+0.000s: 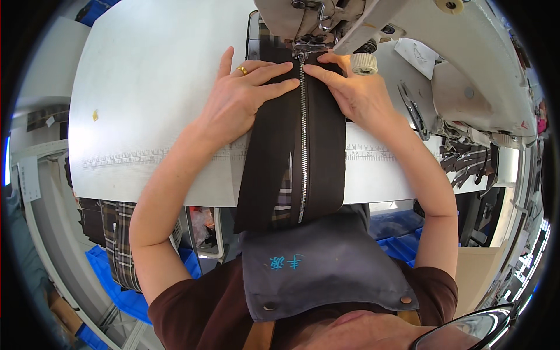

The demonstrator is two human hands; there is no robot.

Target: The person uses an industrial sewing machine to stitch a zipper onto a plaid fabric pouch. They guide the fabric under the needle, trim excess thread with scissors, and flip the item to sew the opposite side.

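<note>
A dark brown cloth piece point(271, 125) lies lengthwise under the sewing machine's presser foot point(302, 53), and its near end hangs over the table edge. Along it runs a silver metal zipper point(304, 140), its far end at the foot. My left hand point(248, 87) rests on the cloth left of the zipper, fingers apart, two fingertips close to the teeth; a ring is on one finger. To the right, my right hand point(359, 90) presses the cloth with thumb and forefinger outstretched, the thumb tip beside the zipper. Its other fingers are partly hidden.
The white sewing machine point(443, 35) rises at the far right. Metal thread snips point(413, 111) lie right of my right hand, and a white paper scrap point(415, 57) is behind them. Dark cloth strips point(466, 160) sit at the right edge. Plaid cloth point(121, 239) hangs at the lower left over a blue bin point(125, 300).
</note>
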